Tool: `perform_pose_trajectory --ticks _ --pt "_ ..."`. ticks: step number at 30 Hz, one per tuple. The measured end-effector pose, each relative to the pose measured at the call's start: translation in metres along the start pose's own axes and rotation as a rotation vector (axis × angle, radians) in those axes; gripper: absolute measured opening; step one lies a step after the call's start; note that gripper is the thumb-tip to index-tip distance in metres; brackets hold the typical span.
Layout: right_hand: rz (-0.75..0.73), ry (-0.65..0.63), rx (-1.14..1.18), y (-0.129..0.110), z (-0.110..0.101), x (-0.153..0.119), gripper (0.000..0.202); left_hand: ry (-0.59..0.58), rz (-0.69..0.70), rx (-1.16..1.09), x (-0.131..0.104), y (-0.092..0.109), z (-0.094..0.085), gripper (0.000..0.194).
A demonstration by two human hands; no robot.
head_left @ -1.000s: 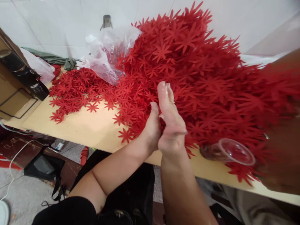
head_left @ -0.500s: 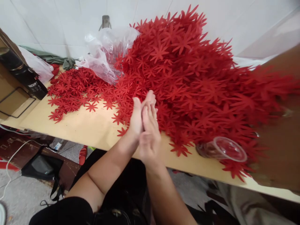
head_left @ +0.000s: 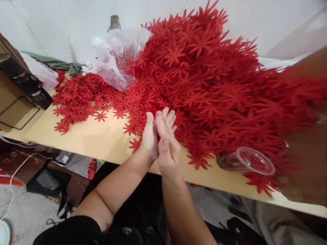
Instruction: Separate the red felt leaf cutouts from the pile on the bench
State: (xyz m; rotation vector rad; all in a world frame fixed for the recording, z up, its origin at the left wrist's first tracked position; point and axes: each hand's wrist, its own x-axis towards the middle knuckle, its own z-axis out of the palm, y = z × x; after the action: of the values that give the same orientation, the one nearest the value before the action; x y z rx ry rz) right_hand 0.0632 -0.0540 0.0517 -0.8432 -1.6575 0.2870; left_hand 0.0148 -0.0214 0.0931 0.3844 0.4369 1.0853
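Note:
My left hand (head_left: pixel 150 136) and my right hand (head_left: pixel 168 146) are pressed palm to palm above the front edge of the table. The left thumb points up and its fingertips show beyond the right hand. My right fingers lie stretched along the left palm. Whatever may be between the palms is hidden. Just behind the hands rises a big heap of red star-shaped, petal-like pieces (head_left: pixel 204 88), most likely fabric or foam. One loose red piece (head_left: pixel 135 145) lies beside my left wrist.
A smaller pile of red pieces (head_left: pixel 79 95) lies at left, near a clear plastic bag (head_left: pixel 112 64). A clear plastic cup (head_left: pixel 230 161) lies tipped at the front right. A black box (head_left: pixel 33 90) leans at far left; brown cardboard (head_left: pixel 304 170) stands at right.
My right hand has slid slightly towards me against the left palm, and more left fingertips now show. The view has shifted a little. The red pieces look unmoved.

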Motion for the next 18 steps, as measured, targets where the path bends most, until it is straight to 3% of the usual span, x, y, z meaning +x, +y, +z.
perform_pose_trajectory --ticks 2,9,15,18 --pt "0.012 0.04 0.007 -0.001 -0.004 0.006 0.046 -0.032 0.0 0.046 0.0 -0.007 0.002 0.057" --pt "0.178 0.128 -0.141 0.026 -0.027 0.03 0.053 -0.139 0.213 0.284 -0.028 -0.028 0.007 0.048" --pt "-0.038 -0.039 -0.063 0.001 -0.014 0.026 0.071 -0.161 0.205 0.12 -0.015 -0.01 0.003 0.055" --pt "-0.079 0.023 -0.102 -0.004 -0.014 0.03 0.067 -0.184 0.134 0.161 -0.011 -0.005 0.005 0.061"
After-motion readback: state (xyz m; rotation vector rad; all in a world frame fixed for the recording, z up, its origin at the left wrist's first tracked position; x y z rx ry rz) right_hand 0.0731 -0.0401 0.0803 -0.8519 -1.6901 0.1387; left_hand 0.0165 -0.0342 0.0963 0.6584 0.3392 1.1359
